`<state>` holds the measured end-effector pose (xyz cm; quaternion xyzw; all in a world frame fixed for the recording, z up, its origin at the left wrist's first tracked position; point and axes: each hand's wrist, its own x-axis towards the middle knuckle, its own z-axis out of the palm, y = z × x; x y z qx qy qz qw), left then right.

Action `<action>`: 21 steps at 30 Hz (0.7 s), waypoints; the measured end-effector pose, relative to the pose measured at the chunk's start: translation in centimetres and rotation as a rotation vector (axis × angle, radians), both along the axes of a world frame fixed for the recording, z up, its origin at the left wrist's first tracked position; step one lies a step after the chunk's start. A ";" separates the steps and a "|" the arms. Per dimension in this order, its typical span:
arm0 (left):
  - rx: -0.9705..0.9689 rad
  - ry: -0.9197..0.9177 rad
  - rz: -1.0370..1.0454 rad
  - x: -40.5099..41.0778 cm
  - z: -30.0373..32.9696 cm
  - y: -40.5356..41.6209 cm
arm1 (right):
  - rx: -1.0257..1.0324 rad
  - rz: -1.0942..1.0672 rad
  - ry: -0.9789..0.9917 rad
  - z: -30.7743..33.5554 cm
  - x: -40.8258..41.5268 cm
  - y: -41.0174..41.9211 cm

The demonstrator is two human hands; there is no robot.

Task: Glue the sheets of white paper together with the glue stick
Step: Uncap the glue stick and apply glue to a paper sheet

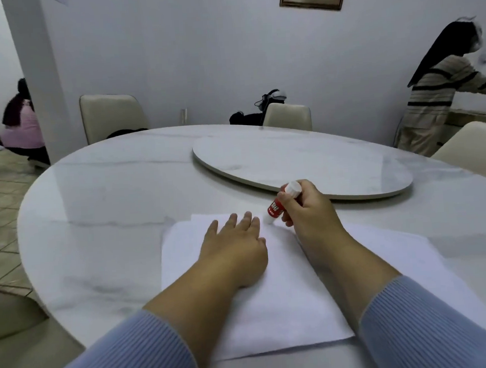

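Sheets of white paper (287, 304) lie stacked and slightly offset on the near part of the round marble table (109, 222). Another sheet (399, 253) spreads out to the right under my right forearm. My left hand (234, 242) presses flat on the top sheet, fingers straight. My right hand (306, 208) grips a red and white glue stick (279, 205), tilted, with its lower tip touching the far edge of the top sheet just beside my left fingertips.
A marble turntable (306, 162) sits on the table beyond the paper. Cream chairs (113, 115) stand around the table. One person (442, 92) stands at the right, another (22, 124) crouches at the far left. A headset (273, 97) rests behind a chair.
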<state>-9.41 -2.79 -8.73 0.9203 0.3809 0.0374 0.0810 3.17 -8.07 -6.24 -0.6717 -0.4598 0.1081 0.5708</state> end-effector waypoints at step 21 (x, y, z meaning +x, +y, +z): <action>-0.049 0.051 -0.002 -0.3 0.7 -0.2 | -0.160 0.288 0.047 1.5 -3.5 -12.3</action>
